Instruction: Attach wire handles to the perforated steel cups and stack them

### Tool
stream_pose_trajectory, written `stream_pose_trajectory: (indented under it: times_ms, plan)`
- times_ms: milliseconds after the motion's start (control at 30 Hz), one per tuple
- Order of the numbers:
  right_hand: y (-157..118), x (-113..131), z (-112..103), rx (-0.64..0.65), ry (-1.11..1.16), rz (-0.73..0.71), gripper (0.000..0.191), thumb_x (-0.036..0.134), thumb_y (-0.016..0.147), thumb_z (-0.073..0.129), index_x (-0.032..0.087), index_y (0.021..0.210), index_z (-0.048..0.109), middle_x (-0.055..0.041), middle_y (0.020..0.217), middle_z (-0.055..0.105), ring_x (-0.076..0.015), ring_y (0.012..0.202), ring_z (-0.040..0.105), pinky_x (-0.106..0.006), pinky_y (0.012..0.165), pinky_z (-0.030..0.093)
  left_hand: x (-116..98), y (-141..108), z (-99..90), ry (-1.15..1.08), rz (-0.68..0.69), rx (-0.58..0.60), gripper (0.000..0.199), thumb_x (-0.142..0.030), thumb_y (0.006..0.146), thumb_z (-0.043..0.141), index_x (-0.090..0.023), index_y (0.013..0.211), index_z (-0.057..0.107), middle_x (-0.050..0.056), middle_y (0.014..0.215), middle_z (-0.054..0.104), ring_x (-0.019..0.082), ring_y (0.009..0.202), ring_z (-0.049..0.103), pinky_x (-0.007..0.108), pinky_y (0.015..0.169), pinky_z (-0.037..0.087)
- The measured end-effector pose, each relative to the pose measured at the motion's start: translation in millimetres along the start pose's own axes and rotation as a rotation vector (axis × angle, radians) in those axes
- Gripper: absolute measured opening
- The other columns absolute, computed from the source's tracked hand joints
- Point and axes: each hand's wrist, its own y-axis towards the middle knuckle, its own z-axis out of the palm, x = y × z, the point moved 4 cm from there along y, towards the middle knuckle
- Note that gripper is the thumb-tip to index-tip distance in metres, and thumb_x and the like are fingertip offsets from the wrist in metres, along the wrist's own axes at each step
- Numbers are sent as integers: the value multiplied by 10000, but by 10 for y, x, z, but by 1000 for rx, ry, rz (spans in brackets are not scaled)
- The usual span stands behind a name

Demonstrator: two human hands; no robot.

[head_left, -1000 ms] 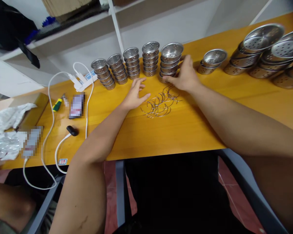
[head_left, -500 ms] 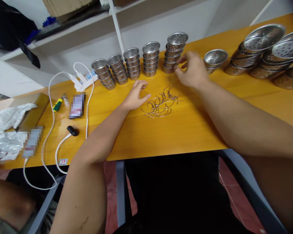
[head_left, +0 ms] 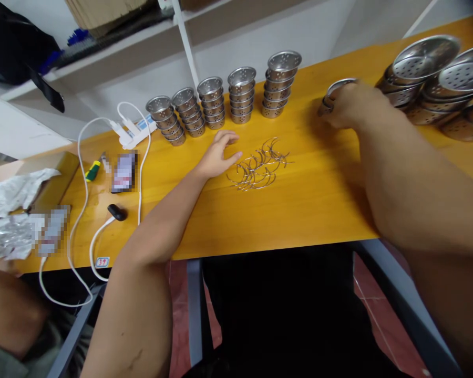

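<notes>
My right hand (head_left: 349, 105), slightly blurred, is closed around a short stack of perforated metal cups (head_left: 341, 82) right of the tall stacks. Its fingertips are partly hidden behind the cups. My left hand (head_left: 219, 155) rests on the table with fingers apart and nothing in it. Just right of its thumb lies a loose pile of thin curved metal wires (head_left: 258, 167). Behind both hands runs a row of several tall stacks of similar perforated cups (head_left: 241, 94); the rightmost stack (head_left: 278, 84) stands between my two hands.
Larger perforated metal cups (head_left: 425, 60) lean in stacks at the far right. To the left are a power strip (head_left: 137, 134), white cables (head_left: 141, 184), a yellow-green tool handle (head_left: 92, 171), two blurred-out devices and a black earbud-case-like object (head_left: 117, 211). Someone's arm (head_left: 11, 310) shows at lower left.
My right hand has moved right from the rightmost tall stack to the short stack, which has shifted slightly left. My left hand stays in place.
</notes>
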Motion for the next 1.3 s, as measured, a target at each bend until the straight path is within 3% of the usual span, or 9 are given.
stream_pose_trajectory:
  times_ms: [100,300,433,567,700,867,1000,1133,1300]
  plan:
    - [-121,160,-71,65,-60,42,257,249,1139,827,108,1346,885,-343,1459,829,-405,1255,831,-456,857,491,6,4,13,4,4,5,547,-523,1118,745,-180,1536,662,228,1653,635,348,1564,716,580,1406,613]
    - [-251,523,-18,71,9,-113,129,245,1099,870,163,1090,771,-263,1387,835,-395,1230,813,-427,890,495,37,9,30,0,-6,2,536,-519,1099,765,-195,1519,691,219,1657,644,335,1591,696,564,1416,614]
    - [-327,736,80,90,41,-339,134,238,1091,801,201,1006,703,-232,1301,817,-383,1115,792,-437,877,526,34,8,24,-15,3,1,539,-498,1094,766,-181,1523,691,227,1660,637,341,1596,695,567,1418,611]
    - [-390,926,245,47,200,-666,124,265,1066,724,223,1153,801,-220,1369,774,-400,1174,766,-540,1056,627,45,2,26,5,-9,1,574,-484,1088,786,-192,1566,664,221,1654,646,349,1522,732,583,1386,620]
    - [-451,1106,415,-25,453,-866,251,411,1071,685,267,1156,872,-203,1369,776,-457,1215,788,-672,1135,647,122,5,68,-11,-48,-10,753,-488,1064,832,-227,1692,509,221,1746,588,348,1523,731,567,1365,623]
    - [-607,1375,488,12,494,-970,337,430,1132,583,277,1219,869,-171,1433,834,-443,1280,810,-640,1085,664,192,37,92,-60,15,-48,1056,-495,1015,896,-225,1803,246,265,1895,454,407,1775,541,617,1508,478]
    - [-720,1504,496,22,580,-950,398,342,1073,626,264,1415,815,-140,1338,867,-387,1175,836,-577,1049,682,177,49,59,-30,29,-21,984,-562,1015,908,-243,1750,337,226,1797,587,419,1735,585,647,1527,436]
    - [-748,1569,595,160,852,-789,664,451,993,791,273,1620,666,-99,1238,859,-277,802,761,-486,788,691,146,51,28,-15,35,-38,899,-553,1022,891,-253,1706,389,213,1737,607,434,1678,626,667,1485,479]
    - [-715,1631,642,223,1142,-580,645,773,997,805,289,1413,720,-102,1145,823,-240,672,677,-482,643,655,113,59,51,22,38,-34,876,-484,1034,887,-258,1691,353,218,1712,589,427,1667,622,653,1470,501]
